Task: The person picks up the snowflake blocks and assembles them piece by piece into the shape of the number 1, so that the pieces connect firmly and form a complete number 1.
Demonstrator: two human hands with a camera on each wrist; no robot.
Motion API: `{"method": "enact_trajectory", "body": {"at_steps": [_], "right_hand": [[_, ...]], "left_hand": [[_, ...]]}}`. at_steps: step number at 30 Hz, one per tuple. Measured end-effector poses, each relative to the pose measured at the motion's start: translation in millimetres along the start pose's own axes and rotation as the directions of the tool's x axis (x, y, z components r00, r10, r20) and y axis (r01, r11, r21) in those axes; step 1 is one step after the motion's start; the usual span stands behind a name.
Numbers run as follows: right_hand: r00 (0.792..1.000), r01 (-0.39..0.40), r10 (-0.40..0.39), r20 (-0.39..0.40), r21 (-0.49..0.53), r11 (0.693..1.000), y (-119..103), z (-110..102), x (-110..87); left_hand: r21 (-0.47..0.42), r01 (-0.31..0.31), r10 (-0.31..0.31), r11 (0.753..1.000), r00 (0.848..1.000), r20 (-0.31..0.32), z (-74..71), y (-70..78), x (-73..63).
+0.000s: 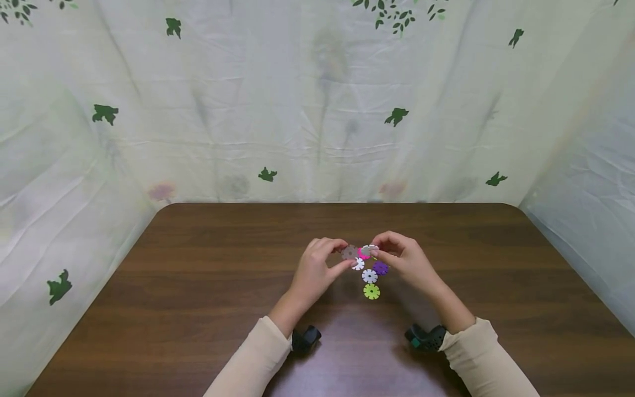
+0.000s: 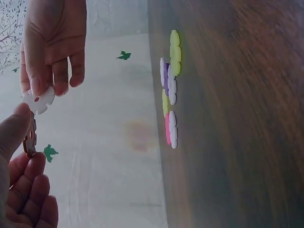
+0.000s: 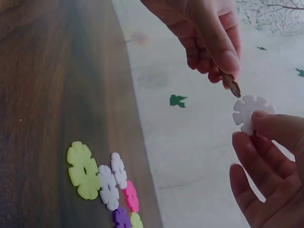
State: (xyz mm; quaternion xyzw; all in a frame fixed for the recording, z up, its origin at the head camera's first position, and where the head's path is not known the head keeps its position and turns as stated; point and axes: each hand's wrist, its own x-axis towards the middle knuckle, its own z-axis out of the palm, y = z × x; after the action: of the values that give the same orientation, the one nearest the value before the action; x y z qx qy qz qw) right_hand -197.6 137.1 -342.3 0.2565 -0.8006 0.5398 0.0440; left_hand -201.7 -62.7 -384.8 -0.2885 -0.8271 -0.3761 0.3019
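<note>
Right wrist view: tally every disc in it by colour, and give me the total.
White discs: 3, one in the right hand
Yellow-green discs: 2
Pink disc: 1
Purple disc: 1
Brown disc: 1, in the left hand
Total: 8

Curtained workspace, pale leaf-print sheets [image 1: 297, 105] on three sides, brown wood-grain table [image 1: 223, 264]

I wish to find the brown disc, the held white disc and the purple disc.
Brown disc [image 3: 232, 87], right wrist view, on its visible edge.
Held white disc [image 3: 244, 111], right wrist view, on its face.
Purple disc [image 1: 381, 268], head view, on its face.
</note>
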Motion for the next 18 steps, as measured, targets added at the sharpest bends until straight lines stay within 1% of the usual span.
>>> {"method": "enact_trajectory", "body": {"at_steps": [7, 12, 18], "right_hand": [[0.999, 0.043, -0.043, -0.014, -0.017, 0.999, -1.2, 3.5, -1.4], [0.996, 0.086, -0.086, -0.017, -0.009, 0.996, -1.3, 4.6, -2.0], [0.995, 0.097, -0.097, -0.026, 0.011, 0.995, 0.4, 5.8, -3.4]], "left_hand": [[-0.003, -0.009, 0.009, 1.0, 1.0, 0.006, -1.0, 3.1, -1.5], [-0.028, -0.014, 0.014, 1.0, 1.0, 0.008, -0.4, 4.5, -1.7], [-0.059, -0.019, 0.019, 0.998, 1.0, 0.008, 0.8, 5.8, -3.7]]}}
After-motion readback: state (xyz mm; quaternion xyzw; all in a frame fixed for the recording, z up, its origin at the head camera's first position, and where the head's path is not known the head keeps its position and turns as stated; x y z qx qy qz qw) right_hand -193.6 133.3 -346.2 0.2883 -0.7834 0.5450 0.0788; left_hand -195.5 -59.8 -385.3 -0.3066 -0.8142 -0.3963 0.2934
